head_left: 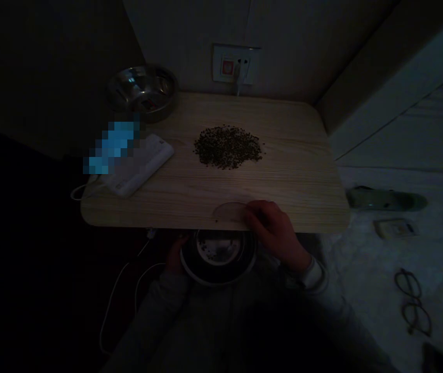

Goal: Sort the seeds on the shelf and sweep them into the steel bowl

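In dim light, a pile of small dark seeds lies in the middle of a light wooden table. My right hand rests at the table's near edge, fingers curled on a thin clear curved piece lying flat there. Just under that edge my left hand grips the left rim of a round dark bowl, which has a few seeds in it.
A steel bowl stands at the table's back left, a white power bank with a cable in front of it. A wall socket is behind. On the bed at right lie glasses, a green object and a small card.
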Demonstrator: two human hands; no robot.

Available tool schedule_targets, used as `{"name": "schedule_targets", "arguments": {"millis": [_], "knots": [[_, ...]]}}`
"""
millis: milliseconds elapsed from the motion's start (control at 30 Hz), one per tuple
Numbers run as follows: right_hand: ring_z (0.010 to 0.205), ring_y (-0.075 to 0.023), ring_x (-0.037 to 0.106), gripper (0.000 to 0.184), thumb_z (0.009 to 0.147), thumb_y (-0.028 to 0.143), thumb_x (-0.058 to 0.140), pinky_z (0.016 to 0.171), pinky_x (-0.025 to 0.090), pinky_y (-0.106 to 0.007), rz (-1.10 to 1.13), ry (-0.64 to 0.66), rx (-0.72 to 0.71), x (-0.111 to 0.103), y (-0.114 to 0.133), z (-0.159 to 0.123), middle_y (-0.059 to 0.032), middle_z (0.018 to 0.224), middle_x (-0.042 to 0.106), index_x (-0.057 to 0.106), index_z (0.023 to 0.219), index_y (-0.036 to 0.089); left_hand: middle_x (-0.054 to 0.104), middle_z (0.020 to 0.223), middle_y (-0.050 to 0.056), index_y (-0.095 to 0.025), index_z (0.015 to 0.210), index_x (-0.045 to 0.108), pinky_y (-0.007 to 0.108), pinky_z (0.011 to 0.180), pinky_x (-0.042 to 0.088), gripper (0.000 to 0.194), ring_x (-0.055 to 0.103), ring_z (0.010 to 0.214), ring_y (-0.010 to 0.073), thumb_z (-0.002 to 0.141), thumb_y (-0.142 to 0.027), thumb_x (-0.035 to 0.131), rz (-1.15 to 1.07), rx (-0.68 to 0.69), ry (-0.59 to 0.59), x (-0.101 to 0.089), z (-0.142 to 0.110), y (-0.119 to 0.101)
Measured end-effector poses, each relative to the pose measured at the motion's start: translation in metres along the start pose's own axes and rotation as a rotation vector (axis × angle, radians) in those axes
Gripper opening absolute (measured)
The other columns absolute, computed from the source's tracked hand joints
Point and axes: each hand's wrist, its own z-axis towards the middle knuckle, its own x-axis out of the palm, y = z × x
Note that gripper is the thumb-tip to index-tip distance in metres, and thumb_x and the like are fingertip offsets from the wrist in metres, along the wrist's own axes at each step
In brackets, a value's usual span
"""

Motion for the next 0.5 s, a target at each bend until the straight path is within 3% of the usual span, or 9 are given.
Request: {"name": "schedule_targets", "arguments": {"millis": [300, 500], "knots": [[0.071, -0.0162, 0.051, 0.016, 0.078, 0.024, 0.044, 0.068, 0.036, -0.032, -0.054, 0.021, -0.067, 0.0089, 0.0087, 0.0014, -0.0042, 0.082, 0.06, 0.052, 0.09, 0.019, 0.063, 0.052, 0.0, -0.023, 0.041, 0.057, 0.036, 0.088, 0.034, 0.015, 0.055, 0.087, 0.0245, 0.053, -0.016, 0.055, 0.061, 0.022, -0.062, 0.003, 0.0018, -0.0042], [0.068, -0.0146, 0.051, 0.014, 0.076, 0.024, 0.047, 0.067, 0.033, -0.03, -0.045, 0.051, -0.089, 0.0106, 0.0085, 0.0014, -0.0022, 0.072, 0.06, 0.055, 0.086, 0.018, 0.062, 0.053, 0.002, -0.02, 0.044, 0.056, 0.036, 0.084, 0.036, 0.014, 0.055, 0.087, 0.0231, 0.058, -0.018, 0.055, 0.014, 0.021, 0.008, -0.0039, 0.0065, 0.0035]]}}
